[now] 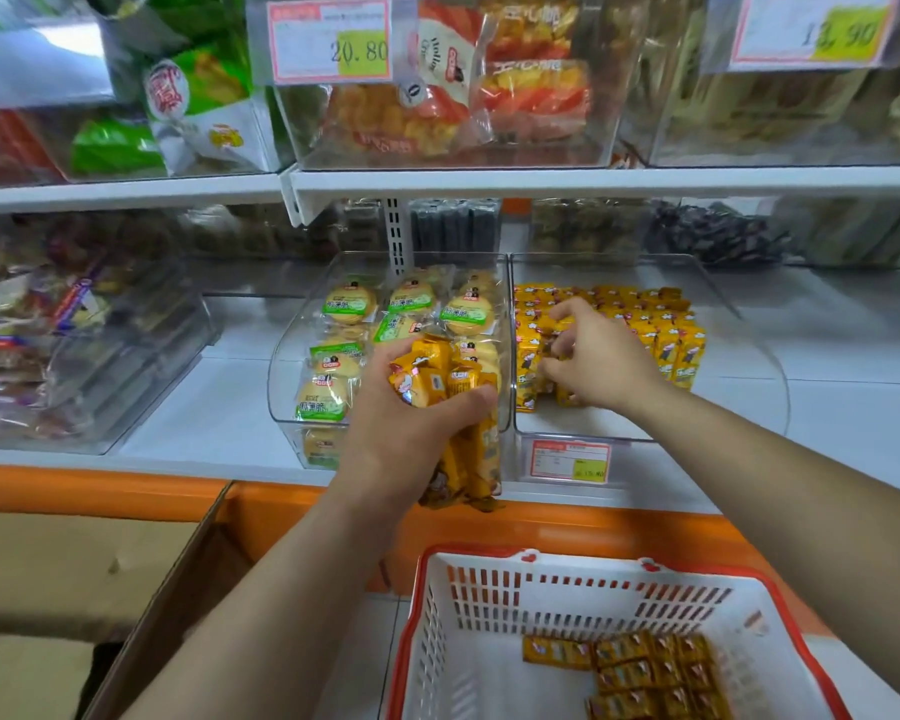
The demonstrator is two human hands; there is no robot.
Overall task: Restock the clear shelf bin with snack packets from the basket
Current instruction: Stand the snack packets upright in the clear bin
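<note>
Left grip (401, 433): clamped round a bundle (437, 376) of yellow snack packets, thumb across the front, fingers wrapped behind; held in front of the neighbouring bin, above the shelf's front edge.
Bundle: several packets together, tops fanned out above the thumb, lower ends hanging below the palm.
Right grip (601, 356): inside the clear shelf bin (772, 376), fingers bent, tips down among the stocked packets at the stack's front left; pinched on a packet or only touching, cannot tell.
Clear shelf bin: on the white shelf (219, 402), right of centre, open at the top, curved front wall, price tag (570, 459) on its front.
Stocked packets (661, 324): yellow, standing in rows from the back of the bin toward the front, stopping short of the front wall.
Basket (489, 556): white with a red rim, low in view, below the shelf and under the right forearm.
Basket packets (655, 667): same yellow kind, lying flat in a cluster at the near right of the basket floor.
Neighbouring bin (281, 366): clear, just beside the left wall of the clear shelf bin, holding round cakes (349, 304) in green-labelled wrappers.
Cardboard box (74, 563): open, lower left, beside the basket.
Upper shelf (541, 181): further clear bins of snacks; price card (333, 41) reading 20.80.
</note>
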